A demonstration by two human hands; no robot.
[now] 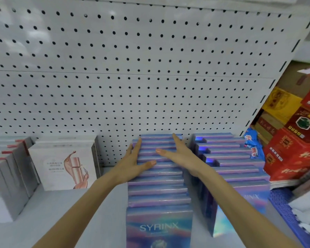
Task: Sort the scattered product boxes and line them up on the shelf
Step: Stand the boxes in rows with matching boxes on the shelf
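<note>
The SYRINX boxes [157, 190] stand upright, face to the front, in a row that runs from the front edge of the shelf [57, 208] back to the pegboard [132, 77] at its rear edge, about midway along. A second row [238, 169] of the same boxes stands just beside it toward the shelf's right end, its tops stepped and uneven. The left hand [132, 163] lies flat against the left flank of the middle row near the rear, fingers straight, thumb laid across the top edges. The right hand [179, 154] mirrors it on the right flank, fingers straight and reaching toward the pegboard, thumb over the tops. Neither hand curls round a box; both only press. The boxes look like thin, stiff card wrapped in glossy film, so each is probably light but slick, and a loose row could fan out or topple like dominoes. Squeezing the flanks with flat palms should square many at once, and any single box is best pinched at its top edge, where the corners are firm; hard pressure on the broad faces might dent the card. White boxes [61, 163] and grey boxes [9, 176] stand toward the shelf's left end, well apart from the hands; red cartons [293, 154] sit beyond its right end.
</note>
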